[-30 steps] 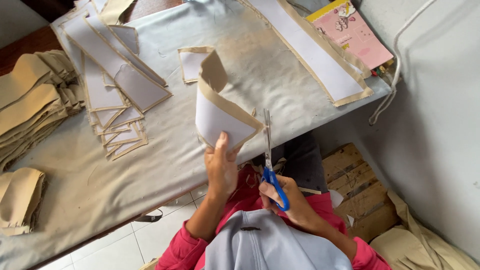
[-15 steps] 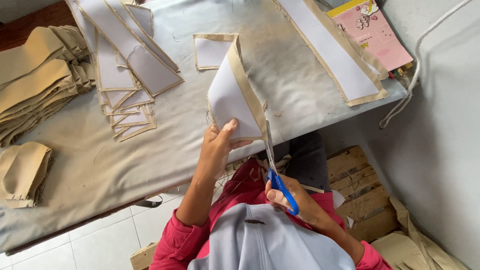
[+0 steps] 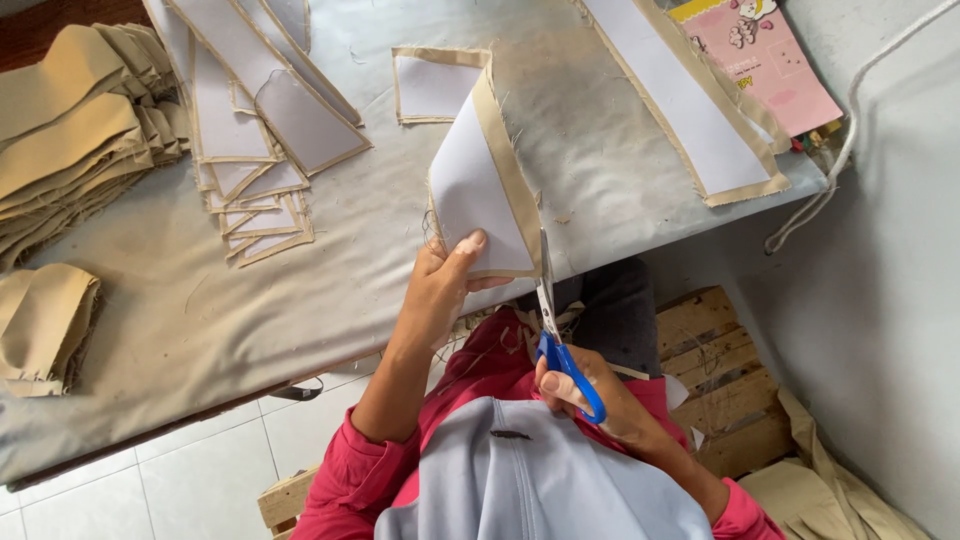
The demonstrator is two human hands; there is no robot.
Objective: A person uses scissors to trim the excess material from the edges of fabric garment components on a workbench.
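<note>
**Trimming the tan border off a white-backed fabric piece, right at the table edge**

So the left hand (image 3: 445, 285) is pinching the bottom corner of a fabric piece (image 3: 478, 195), thumb on top, fingers curled under it. The piece is white in the middle with a tan border running up its right side, and it's lifted off the table (image 3: 300, 290), tilted up toward the camera just over the near edge.

The right hand (image 3: 590, 395) has its fingers closed through the blue handles of a pair of scissors (image 3: 550, 310). The blades point up and away, and they sit right along the lower right edge of the piece, where the tan border ends. Can't tell how far apart the blades are, they look like one thin line from here.

Room-wise: the table around the piece is mostly bare grey cloth. A small square piece (image 3: 432, 85) lies flat just behind, a fanned pile of cut pieces (image 3: 255, 140) is well off to the left, folded tan fabric (image 3: 70, 130) is stacked at the far left edge, and a long strip (image 3: 690, 100) runs along the right edge beside a pink booklet (image 3: 775, 60). A wooden pallet (image 3: 715, 370) sits below the table by the right arm.
</note>
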